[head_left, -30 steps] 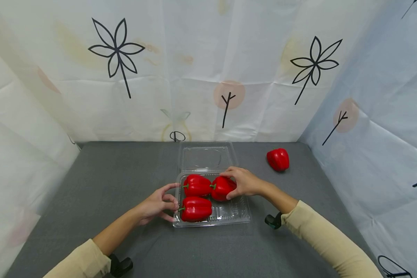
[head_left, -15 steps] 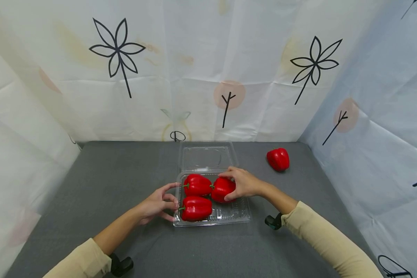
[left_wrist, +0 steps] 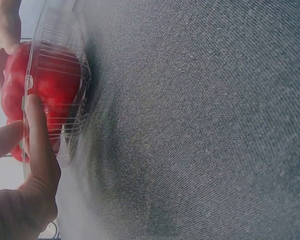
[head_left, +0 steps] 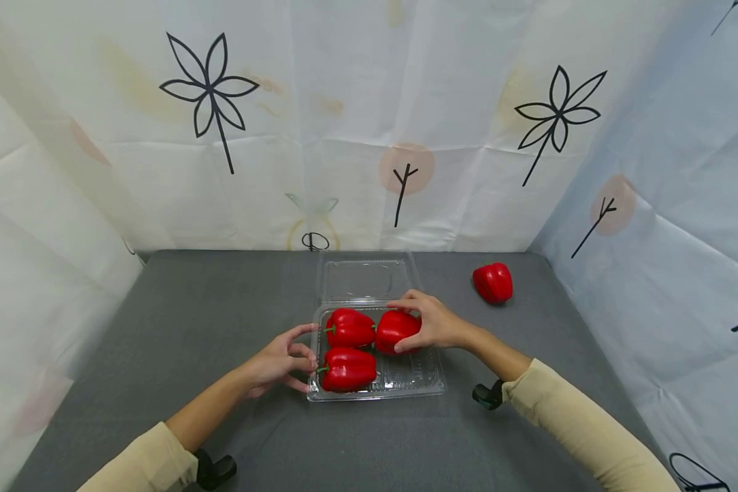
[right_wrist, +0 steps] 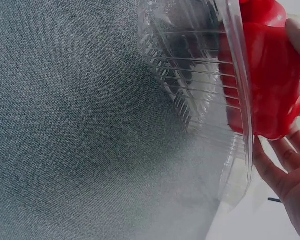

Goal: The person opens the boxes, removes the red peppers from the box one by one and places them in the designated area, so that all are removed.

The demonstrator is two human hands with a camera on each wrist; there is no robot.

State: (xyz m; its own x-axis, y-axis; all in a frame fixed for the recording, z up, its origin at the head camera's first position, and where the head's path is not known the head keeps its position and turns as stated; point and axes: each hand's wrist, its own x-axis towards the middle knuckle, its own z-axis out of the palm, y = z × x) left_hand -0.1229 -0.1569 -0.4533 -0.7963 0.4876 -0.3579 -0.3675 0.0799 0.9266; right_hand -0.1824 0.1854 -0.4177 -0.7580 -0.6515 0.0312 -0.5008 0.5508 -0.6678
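Observation:
My left hand (head_left: 283, 364) pinches the left rim of a clear plastic clamshell container (head_left: 406, 379), its lid lying back behind it. In the left wrist view a finger (left_wrist: 38, 135) lies along the outside of the rim. With thumb and fingers my right hand (head_left: 433, 321) grips a red bell pepper (head_left: 395, 331) at the back right of the container, its stem pointing left. Two more red bell peppers are in the left half, one behind (head_left: 349, 328) and one in front (head_left: 347, 370). The right wrist view shows the gripped pepper (right_wrist: 272, 80) partly above the rim.
Another red bell pepper (head_left: 493, 283) lies on the grey tabletop (head_left: 234, 301) at the back right. White printed cloth (head_left: 344, 123) hangs behind the table and along both sides. The raised lid (head_left: 365, 277) reaches to the table's back edge.
My right hand and the bell pepper in it have shifted very slightly, with the thumb a little further over the pepper's front. The left hand keeps its place on the rim.

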